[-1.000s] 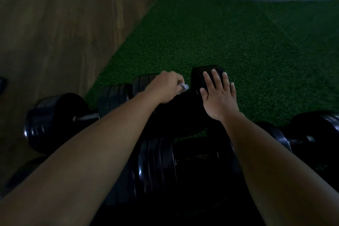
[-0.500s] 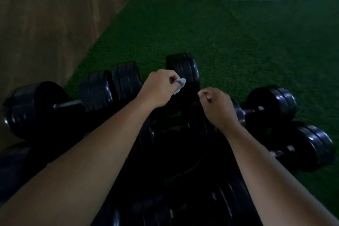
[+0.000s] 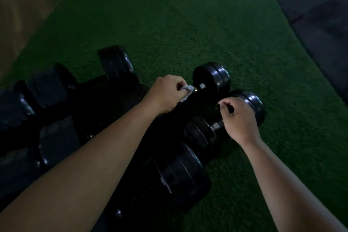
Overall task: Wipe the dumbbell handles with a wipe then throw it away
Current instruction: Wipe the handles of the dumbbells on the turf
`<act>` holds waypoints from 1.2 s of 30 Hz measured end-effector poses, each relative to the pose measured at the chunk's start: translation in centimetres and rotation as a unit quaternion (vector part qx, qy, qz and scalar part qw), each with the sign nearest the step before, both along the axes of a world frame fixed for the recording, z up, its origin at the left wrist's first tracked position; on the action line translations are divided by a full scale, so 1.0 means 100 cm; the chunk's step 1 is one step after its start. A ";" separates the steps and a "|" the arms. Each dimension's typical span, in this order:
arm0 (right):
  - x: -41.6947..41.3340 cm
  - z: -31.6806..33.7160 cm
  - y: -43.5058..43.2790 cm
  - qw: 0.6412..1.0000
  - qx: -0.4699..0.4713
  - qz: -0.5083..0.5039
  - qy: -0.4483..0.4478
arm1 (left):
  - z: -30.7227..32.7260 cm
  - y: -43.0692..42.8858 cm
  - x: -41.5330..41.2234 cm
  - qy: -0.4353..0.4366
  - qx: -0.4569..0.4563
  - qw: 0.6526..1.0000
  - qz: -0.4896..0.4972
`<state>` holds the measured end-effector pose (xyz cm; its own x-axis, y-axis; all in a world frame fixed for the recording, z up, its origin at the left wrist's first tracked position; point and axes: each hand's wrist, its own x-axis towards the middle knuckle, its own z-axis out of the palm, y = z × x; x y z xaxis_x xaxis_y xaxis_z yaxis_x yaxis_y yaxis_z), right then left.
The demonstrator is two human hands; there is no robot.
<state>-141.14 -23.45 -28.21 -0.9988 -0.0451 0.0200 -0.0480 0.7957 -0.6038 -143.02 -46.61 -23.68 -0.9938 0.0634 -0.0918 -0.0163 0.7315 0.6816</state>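
Head view: fingers [image 3: 179, 83] of left hand [image 3: 165, 92] pinch wipe [image 3: 187, 89] beside dumbbell handle [image 3: 201, 86]; right hand [image 3: 239, 118] curled, empty.

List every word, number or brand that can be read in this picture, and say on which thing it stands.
No text can be read here.
The dumbbell plates: dark, no legible numbers or brand.
The pale patch on the nearest plate: perhaps a sticker, too blurred to read.
The wipe in the left hand: no print visible.
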 end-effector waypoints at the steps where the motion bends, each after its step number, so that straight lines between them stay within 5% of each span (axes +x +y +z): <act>1: -0.001 -0.004 0.013 1.000 0.008 -0.009 0.004 | -0.006 0.014 -0.003 0.000 -0.007 1.000 -0.010; 9: -0.026 -0.052 0.088 0.994 0.101 -0.030 0.024 | -0.053 0.098 -0.025 -0.036 -0.038 0.993 -0.104; 13: -0.029 -0.083 0.103 0.996 0.089 0.003 -0.017 | -0.080 0.129 -0.042 -0.066 -0.080 0.982 -0.158; 23: -0.028 -0.126 0.103 0.995 0.046 -0.016 0.093 | -0.118 0.158 -0.057 -0.073 -0.147 0.963 -0.216; 29: -0.030 -0.132 0.100 0.991 0.008 -0.042 0.125 | -0.114 0.155 -0.066 -0.151 -0.069 0.974 -0.153; 36: -0.032 -0.137 0.100 0.989 0.006 -0.049 0.137 | -0.124 0.186 -0.062 -0.088 -0.036 0.995 -0.027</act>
<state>-144.31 -13.44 -41.87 -0.9554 0.0504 0.2910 -0.1305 0.8119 -0.5691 -149.18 -28.01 -36.08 -0.9569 0.1032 -0.2713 -0.0905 0.7819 0.6168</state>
